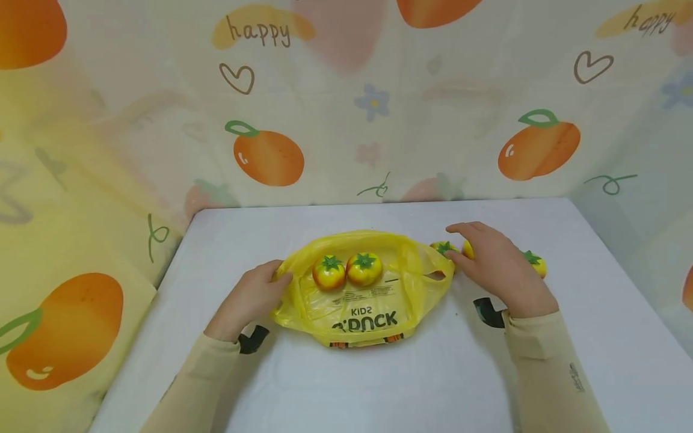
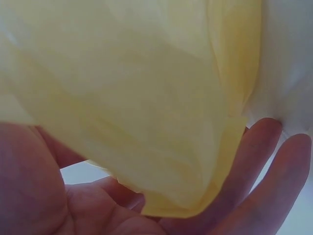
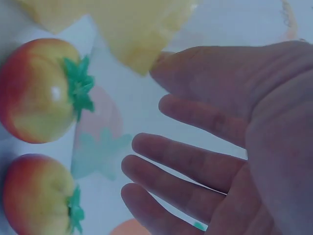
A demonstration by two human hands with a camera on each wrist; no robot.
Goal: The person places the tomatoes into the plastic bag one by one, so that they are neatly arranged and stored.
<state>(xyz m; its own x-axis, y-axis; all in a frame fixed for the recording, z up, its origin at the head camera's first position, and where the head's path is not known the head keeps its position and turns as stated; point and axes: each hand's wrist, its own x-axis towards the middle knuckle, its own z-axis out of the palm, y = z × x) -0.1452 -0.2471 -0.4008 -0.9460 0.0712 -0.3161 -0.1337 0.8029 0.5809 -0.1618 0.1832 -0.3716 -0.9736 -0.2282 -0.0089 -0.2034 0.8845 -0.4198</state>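
Inside one yellow bag (image 1: pixel 429 267) sit two fruits (image 1: pixel 329 277).

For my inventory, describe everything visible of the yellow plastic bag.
The thin, crinkled yellow plastic bag looks translucent, with black lettering including KIDS and orange-black patches at its near edge. It lies open-mouthed on the white tabletop, a hole near its right end. Two round yellow-red fruits with green tops sit inside. The left hand holds its left end; whether the right hand touches it is unclear.
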